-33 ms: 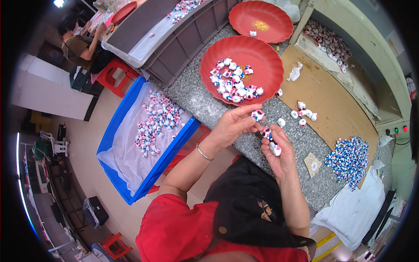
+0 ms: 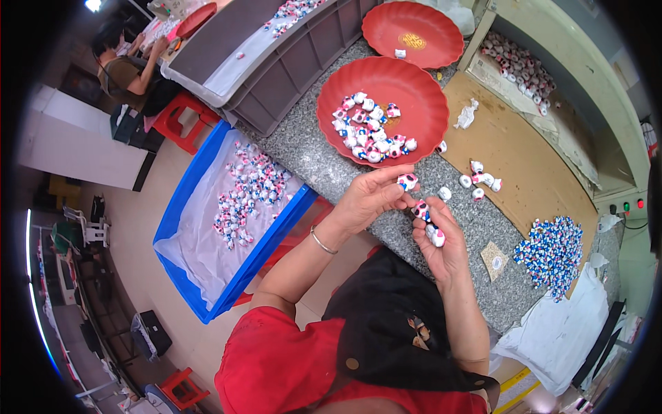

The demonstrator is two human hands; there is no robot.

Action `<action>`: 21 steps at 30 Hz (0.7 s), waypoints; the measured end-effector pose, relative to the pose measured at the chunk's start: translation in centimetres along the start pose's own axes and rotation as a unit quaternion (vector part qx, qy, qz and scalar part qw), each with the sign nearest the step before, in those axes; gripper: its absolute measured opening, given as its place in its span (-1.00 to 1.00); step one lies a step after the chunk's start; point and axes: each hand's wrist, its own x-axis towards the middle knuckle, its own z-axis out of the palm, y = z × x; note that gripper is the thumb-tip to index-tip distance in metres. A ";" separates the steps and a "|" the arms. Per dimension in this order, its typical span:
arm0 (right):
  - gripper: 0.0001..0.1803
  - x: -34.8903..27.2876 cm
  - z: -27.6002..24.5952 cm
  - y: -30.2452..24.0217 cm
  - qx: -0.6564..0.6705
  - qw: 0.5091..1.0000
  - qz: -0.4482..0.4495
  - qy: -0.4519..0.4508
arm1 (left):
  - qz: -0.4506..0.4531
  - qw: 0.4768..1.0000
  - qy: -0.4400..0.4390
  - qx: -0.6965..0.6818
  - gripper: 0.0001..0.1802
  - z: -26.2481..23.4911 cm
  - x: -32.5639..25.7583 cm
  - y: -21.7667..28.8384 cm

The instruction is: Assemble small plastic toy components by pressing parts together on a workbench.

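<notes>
Between the thumb and fingers of my left hand (image 2: 372,196) is a small white figurine head (image 2: 407,182) with dark eye patches and a touch of pink. My right hand (image 2: 445,245) grips a similar figurine (image 2: 421,210) at its fingertips, and another white piece (image 2: 434,235) sits lower in the same hand. Both hands are close together over the near edge of the speckled grey counter (image 2: 393,224). Just beyond them, a red scalloped plate (image 2: 424,103) holds several white, pink and blue figurines (image 2: 369,127).
A blue bin (image 2: 186,214) lined with plastic holds many figurines at left, beside a grey crate (image 2: 289,76). Loose heads (image 2: 476,178) lie on cardboard (image 2: 510,152) at right, near a heap of blue-white pieces (image 2: 552,252). A second red plate (image 2: 427,27) stands behind. Another person (image 2: 127,76) sits far left.
</notes>
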 end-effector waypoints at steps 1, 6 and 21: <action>-0.78 0.0 0.0 0.1 -0.001 1.000 0.002 -0.002 | -0.006 1.000 -0.002 -0.023 -0.52 -0.1 0.0 0.0; -0.76 0.0 -0.2 0.0 0.011 1.000 0.006 -0.004 | -0.004 1.000 -0.003 -0.030 -0.52 -0.2 0.0 -0.2; -0.53 0.5 -0.6 -0.2 0.102 0.993 -0.009 -0.060 | 0.350 0.679 0.110 0.636 -0.54 0.1 2.4 4.8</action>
